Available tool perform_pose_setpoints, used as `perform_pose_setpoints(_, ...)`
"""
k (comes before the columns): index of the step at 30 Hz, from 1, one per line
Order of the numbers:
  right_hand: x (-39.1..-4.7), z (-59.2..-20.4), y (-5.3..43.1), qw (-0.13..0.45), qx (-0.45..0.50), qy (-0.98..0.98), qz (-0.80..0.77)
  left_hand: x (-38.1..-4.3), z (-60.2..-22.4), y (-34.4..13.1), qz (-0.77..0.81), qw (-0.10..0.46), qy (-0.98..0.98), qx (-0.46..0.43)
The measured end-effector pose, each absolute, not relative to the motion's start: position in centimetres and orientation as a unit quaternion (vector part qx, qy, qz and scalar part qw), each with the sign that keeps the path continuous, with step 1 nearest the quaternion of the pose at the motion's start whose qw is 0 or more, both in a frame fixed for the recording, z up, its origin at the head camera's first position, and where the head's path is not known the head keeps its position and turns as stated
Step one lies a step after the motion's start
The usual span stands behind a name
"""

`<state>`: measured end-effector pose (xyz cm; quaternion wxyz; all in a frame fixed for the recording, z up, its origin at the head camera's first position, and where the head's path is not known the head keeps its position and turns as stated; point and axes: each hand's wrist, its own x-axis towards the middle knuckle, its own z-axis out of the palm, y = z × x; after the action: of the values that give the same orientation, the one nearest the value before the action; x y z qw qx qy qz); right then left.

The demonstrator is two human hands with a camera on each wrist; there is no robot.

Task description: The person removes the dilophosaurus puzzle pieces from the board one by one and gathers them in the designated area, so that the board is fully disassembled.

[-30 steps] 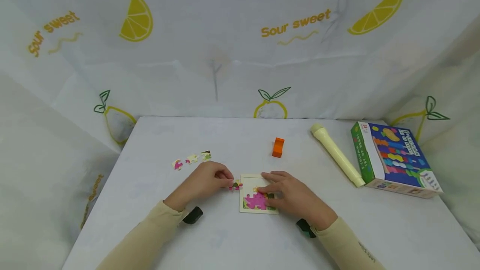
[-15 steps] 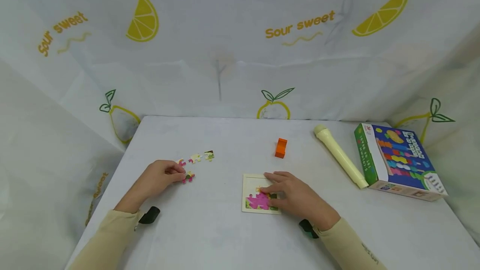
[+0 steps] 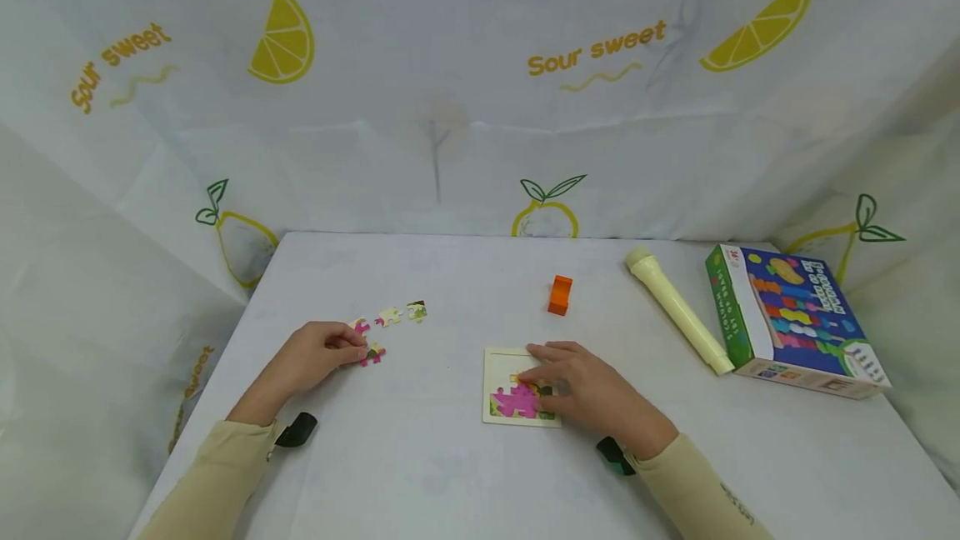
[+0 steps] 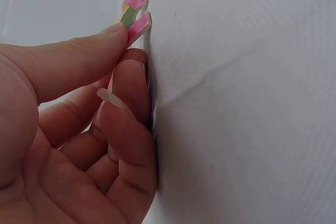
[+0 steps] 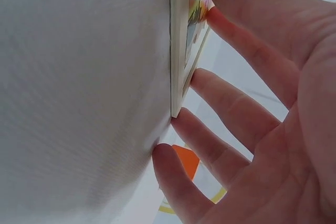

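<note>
At the left of the table in the head view, my left hand (image 3: 311, 354) pinches a pink, green and yellow jigsaw piece (image 4: 137, 26) between thumb and fingertips, low over the cloth. Behind it lie three loose jigsaw pieces: a pink one (image 3: 361, 326) partly behind the fingers, a pale yellow one (image 3: 389, 317) and a green one (image 3: 417, 311). My right hand (image 3: 588, 386) rests with spread fingers on the right side of a square puzzle tray (image 3: 497, 361). Joined pink pieces (image 3: 513, 401) fill the tray's lower part, partly covered by the hand.
An orange block (image 3: 559, 295) stands behind the tray. Farther right are a cream tube (image 3: 678, 309) and a blue and green toy box (image 3: 798, 319). A white curtain (image 3: 420, 90) with lemon prints hangs behind the table.
My left hand has moved left, carrying the jigsaw piece from beside the tray to near the loose pieces, and has hardly moved over the last half second. The right hand stays on the tray.
</note>
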<state>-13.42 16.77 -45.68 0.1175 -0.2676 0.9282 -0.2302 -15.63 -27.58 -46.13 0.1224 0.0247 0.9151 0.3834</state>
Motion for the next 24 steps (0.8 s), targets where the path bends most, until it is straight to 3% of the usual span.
perform_pose_setpoints(12, -13.5, -45.6, 16.5, 0.144, -0.191, 0.939, -0.249, -15.8, -45.1, -26.1, 0.334, 0.111, 0.935, 0.041)
perform_pose_setpoints(24, -13.7, -45.6, 16.3, 0.153, -0.172, 0.937, -0.263, -16.1, -44.3, -13.0, 0.325, 0.16, 0.912, 0.191)
